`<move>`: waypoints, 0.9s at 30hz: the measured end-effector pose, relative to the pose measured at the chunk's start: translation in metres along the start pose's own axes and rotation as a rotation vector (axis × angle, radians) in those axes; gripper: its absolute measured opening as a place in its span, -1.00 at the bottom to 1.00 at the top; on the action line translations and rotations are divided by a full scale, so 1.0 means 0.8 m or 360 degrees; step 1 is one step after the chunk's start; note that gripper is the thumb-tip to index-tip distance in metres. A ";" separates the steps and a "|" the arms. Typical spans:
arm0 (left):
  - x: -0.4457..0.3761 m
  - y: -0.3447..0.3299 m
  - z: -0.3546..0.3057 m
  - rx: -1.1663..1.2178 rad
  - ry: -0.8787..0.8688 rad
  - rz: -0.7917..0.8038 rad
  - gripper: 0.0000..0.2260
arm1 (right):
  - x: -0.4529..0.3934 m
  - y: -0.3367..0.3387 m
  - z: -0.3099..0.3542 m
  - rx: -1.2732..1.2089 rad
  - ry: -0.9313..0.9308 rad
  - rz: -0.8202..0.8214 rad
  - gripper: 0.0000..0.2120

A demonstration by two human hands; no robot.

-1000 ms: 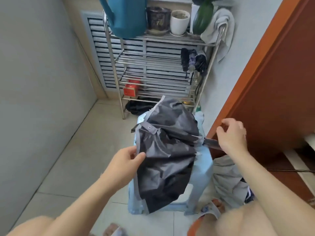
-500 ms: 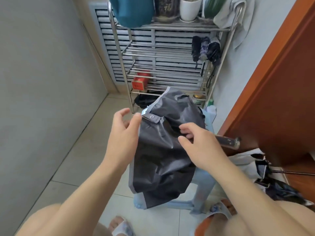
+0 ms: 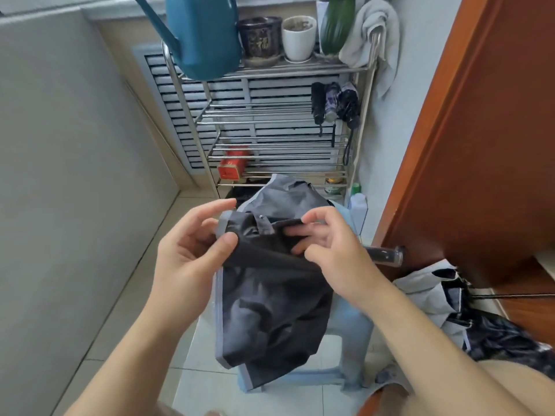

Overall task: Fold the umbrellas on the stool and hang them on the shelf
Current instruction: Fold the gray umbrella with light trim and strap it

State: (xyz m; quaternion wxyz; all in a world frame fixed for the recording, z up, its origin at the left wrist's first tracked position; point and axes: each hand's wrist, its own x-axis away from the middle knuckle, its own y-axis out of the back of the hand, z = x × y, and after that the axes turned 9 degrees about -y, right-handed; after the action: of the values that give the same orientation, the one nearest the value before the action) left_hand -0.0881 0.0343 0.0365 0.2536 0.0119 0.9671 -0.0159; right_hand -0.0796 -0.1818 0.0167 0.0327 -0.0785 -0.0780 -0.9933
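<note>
While it sags over the stool (image 3: 354, 331), the grey umbrella (image 3: 270, 301) is being gathered.
Head view: left hand (image 3: 186, 253) pinches the canopy's banded edge, right hand (image 3: 327, 244) pinches its strap; the cloth looks light, limp and slippery, so the stiff handle (image 3: 386, 256) seems the firmer hold.

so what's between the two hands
In the head view, the dark grey umbrella canopy with its closing strap spans the gap between left hand and right hand.

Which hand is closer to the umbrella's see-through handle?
Right. The right hand pinches the strap just left of the clear handle; the left hand grips the canopy edge on the far side.
</note>
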 end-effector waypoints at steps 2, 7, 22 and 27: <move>0.001 0.001 -0.005 0.0167 0.0054 -0.0033 -0.70 | 0.004 0.001 0.001 0.0104 0.0044 0.0003 -0.57; 0.001 0.003 -0.008 0.0434 0.0304 -0.0095 -0.76 | 0.001 -0.006 -0.011 0.0764 -0.0075 -0.0123 -0.34; -0.003 -0.003 -0.001 0.0262 0.0507 -0.0390 -0.60 | -0.007 0.011 -0.004 -0.0602 0.0135 -0.0216 -0.58; -0.004 -0.001 -0.008 0.0292 0.0470 -0.0264 -0.60 | 0.005 0.021 -0.002 -0.0133 0.0092 -0.0022 -0.53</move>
State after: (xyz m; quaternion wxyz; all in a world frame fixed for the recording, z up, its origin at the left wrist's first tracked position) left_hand -0.0884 0.0338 0.0434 0.1045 -0.0426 0.9860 -0.1230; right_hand -0.0822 -0.1986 0.0180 0.0247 -0.0507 -0.0359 -0.9978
